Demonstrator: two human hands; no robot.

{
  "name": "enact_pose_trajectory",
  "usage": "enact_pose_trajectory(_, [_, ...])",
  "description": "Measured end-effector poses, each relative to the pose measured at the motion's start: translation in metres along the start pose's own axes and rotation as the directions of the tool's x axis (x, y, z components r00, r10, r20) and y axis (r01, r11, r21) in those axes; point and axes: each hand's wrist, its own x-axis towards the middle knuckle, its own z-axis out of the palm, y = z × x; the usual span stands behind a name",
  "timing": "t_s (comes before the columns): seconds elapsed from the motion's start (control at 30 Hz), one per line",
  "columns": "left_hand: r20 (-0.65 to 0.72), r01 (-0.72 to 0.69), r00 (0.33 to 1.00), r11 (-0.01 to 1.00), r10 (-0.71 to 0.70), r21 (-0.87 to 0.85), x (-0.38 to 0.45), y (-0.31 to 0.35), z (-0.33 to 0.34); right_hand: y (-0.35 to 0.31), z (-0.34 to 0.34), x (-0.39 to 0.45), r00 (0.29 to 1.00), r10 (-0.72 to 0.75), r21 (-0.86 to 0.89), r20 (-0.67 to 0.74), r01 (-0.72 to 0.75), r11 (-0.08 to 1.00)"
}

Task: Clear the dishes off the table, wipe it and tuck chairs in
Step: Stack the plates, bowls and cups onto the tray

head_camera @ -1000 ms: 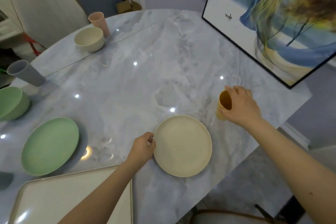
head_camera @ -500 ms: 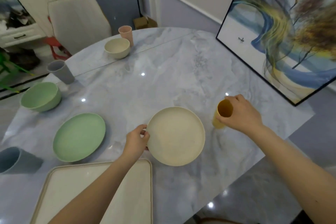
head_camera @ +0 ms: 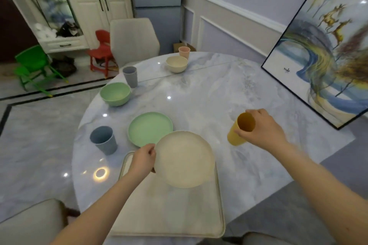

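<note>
The left hand [head_camera: 143,158] has its grip pinched on the near-left rim of the cream plate [head_camera: 184,158], which sits tilted over the tray [head_camera: 216,208]. The right hand [head_camera: 260,128] has its grip curled round the yellow cup [head_camera: 240,130], held tipped above the tabletop [head_camera: 229,89]. Just beyond the left hand lies the green plate [head_camera: 149,128]; a blue-grey cup [head_camera: 103,140] stands to its left.

A round cream plastic plate [head_camera: 184,158] is lifted and tilted over the far end of a rectangular cream tray [head_camera: 169,213] on the round grey marble table [head_camera: 219,89]. Beyond the tray lie a pale green plate [head_camera: 149,130], a green bowl [head_camera: 115,93], a cream bowl [head_camera: 176,63], and grey [head_camera: 130,76], blue-grey [head_camera: 104,142] and pink [head_camera: 184,51] cups. A mustard-yellow cup [head_camera: 240,132], right of the tray, seems lifted.
</note>
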Motion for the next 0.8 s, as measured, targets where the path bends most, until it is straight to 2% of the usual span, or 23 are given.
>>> enact_pose_trajectory(0.1, [0.013,-0.020,1.000,0.999,0.020,0.026,-0.028,-0.028,-0.035,-0.033,0.015,-0.035,1.000,-0.017,0.024,-0.009,0.017,1.000])
enact_pose_trajectory(0.27, [-0.024,-0.012,1.000,0.998,0.014,0.069,-0.053,-0.073,-0.068,-0.063,0.047,-0.075,0.995,0.026,0.016,0.094,-0.028,0.999])
enact_pose_trajectory(0.5, [0.000,0.089,0.996,0.991,-0.090,0.101,-0.062,-0.132,-0.072,-0.068,0.074,-0.102,0.990,0.024,-0.041,0.138,-0.019,0.999])
enact_pose_trajectory(0.8, [-0.008,0.145,0.989,0.981,-0.145,0.129,-0.060,-0.149,-0.053,-0.051,0.093,-0.081,0.981,0.018,-0.058,0.194,-0.007,0.998])
